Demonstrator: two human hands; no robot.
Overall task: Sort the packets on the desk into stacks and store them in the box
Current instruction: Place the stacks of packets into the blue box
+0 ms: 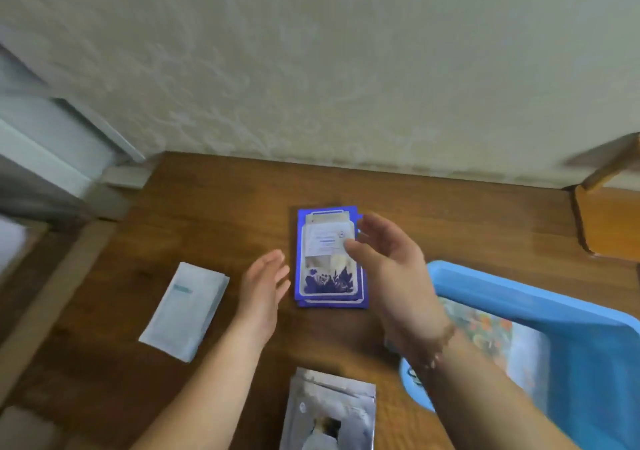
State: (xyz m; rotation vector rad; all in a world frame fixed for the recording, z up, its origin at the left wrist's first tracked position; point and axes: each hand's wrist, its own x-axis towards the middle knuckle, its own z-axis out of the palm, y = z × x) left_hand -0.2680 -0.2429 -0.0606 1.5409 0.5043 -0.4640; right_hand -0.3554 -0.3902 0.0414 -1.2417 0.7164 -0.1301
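Note:
A stack of blue packets (329,259) lies in the middle of the wooden desk (207,214). My right hand (388,262) hovers over the stack's right edge, its fingers relaxed and holding nothing. My left hand (265,290) is flat with straight fingers, just left of the stack and apart from it. A stack of white packets (185,311) lies further left. Silver packets (329,411) lie at the near edge. A blue plastic box (568,314) stands at the right, with a colourful packet (491,332) inside.
The desk's far edge meets a pale wall (311,69). A wooden chair (609,217) stands at the far right beside the desk. A window frame (52,145) lies to the left. Bare desk wood shows between the stacks.

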